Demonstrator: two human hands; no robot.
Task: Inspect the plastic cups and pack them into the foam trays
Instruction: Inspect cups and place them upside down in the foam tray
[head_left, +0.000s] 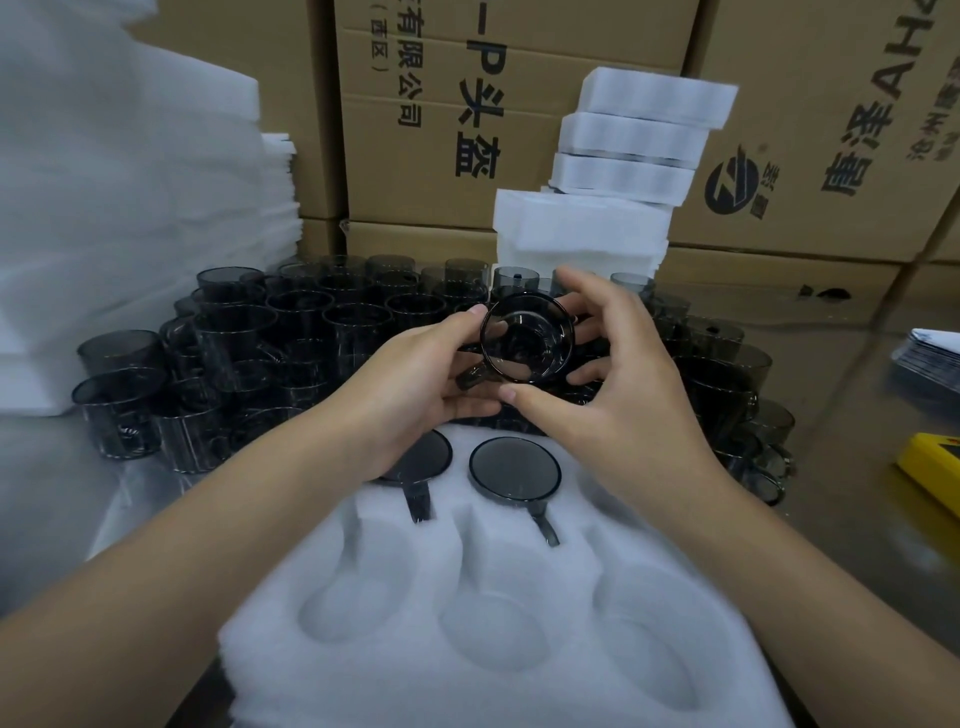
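Cup (527, 338) faces me mouth-first, handle down-left against my left hand (415, 395); its fingers and my right hand's (613, 384) curl round it, the foam tray (457, 551) lying below, nearer me.

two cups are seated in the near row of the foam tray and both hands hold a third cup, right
Not quite. The head view shows the left seated cup and right seated cup in the far row of the foam tray; its near row is empty. The left hand and right hand do hold a third cup.
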